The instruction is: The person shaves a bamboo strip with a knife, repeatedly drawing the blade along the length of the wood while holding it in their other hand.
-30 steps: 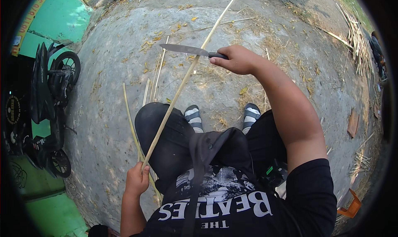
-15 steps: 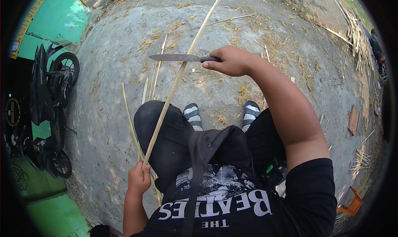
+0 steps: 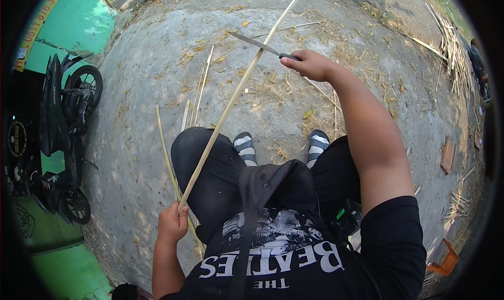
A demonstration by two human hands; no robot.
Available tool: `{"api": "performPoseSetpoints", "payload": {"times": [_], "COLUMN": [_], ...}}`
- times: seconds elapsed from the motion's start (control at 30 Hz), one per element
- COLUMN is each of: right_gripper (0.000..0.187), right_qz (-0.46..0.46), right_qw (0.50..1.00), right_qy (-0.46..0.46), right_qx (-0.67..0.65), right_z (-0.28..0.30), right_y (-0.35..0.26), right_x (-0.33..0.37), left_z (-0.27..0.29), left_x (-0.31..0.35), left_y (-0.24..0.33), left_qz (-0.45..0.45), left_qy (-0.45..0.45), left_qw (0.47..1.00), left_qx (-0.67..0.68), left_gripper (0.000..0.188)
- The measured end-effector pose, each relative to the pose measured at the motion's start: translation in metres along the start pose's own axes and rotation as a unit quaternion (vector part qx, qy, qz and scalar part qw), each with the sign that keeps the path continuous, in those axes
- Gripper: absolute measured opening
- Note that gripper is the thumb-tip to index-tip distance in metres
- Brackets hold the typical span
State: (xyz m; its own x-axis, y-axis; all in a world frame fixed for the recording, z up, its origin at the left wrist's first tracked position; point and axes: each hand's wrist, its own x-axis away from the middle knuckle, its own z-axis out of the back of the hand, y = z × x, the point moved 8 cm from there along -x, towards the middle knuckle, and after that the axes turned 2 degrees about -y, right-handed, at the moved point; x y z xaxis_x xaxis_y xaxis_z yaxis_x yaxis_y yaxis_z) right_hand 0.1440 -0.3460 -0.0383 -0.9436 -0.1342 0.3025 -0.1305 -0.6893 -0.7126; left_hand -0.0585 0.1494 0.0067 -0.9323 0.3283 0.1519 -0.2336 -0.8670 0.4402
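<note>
A long pale wooden strip (image 3: 226, 113), bamboo by its look, slants from lower left to upper right over my left thigh. Its near end is gripped in my closed left hand (image 3: 172, 222). Farther along, the blade of a knife (image 3: 257, 43) crosses the strip near its far end, its tip pointing left and away. My right hand (image 3: 311, 65) is wrapped round the knife's dark handle, arm stretched forward. Beside my left leg lean thin strips (image 3: 163, 137), and more slim strips (image 3: 202, 84) lie on the ground ahead of my knee.
Dry leaves and shavings litter the concrete ground (image 3: 142, 90). A dark motorcycle (image 3: 68, 103) stands at the left by a green wall. At the far right lies a heap of strips (image 3: 450, 53), with a brown block (image 3: 448, 154) and an orange plastic object (image 3: 445, 258) nearer.
The knife has moved away and to the right along the strip, its tip swinging farther forward. The strip's far end has shifted right. My left hand keeps its grip, slightly lower.
</note>
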Motion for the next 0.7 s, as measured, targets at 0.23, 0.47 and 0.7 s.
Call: {"api": "performPoseSetpoints", "payload": {"times": [0.23, 0.47, 0.7], "right_gripper": [0.079, 0.076, 0.070], "right_qz": [0.100, -0.014, 0.054], "right_qw": [0.992, 0.999, 0.985], "right_qy": [-0.057, 0.028, -0.143], "right_qx": [0.052, 0.019, 0.082], "right_z": [-0.045, 0.006, -0.059], "right_y": [-0.055, -0.002, -0.086], "right_x": [0.005, 0.003, 0.029], "left_z": [-0.008, 0.001, -0.007], "left_x": [0.008, 0.004, 0.007], "left_y": [-0.009, 0.008, -0.001], "left_qz": [0.033, 0.002, 0.027], "left_qy": [-0.024, 0.025, -0.011], "left_qw": [0.999, 0.999, 1.000], "left_qx": [0.016, -0.045, 0.011], "left_gripper": [0.026, 0.025, 0.028]}}
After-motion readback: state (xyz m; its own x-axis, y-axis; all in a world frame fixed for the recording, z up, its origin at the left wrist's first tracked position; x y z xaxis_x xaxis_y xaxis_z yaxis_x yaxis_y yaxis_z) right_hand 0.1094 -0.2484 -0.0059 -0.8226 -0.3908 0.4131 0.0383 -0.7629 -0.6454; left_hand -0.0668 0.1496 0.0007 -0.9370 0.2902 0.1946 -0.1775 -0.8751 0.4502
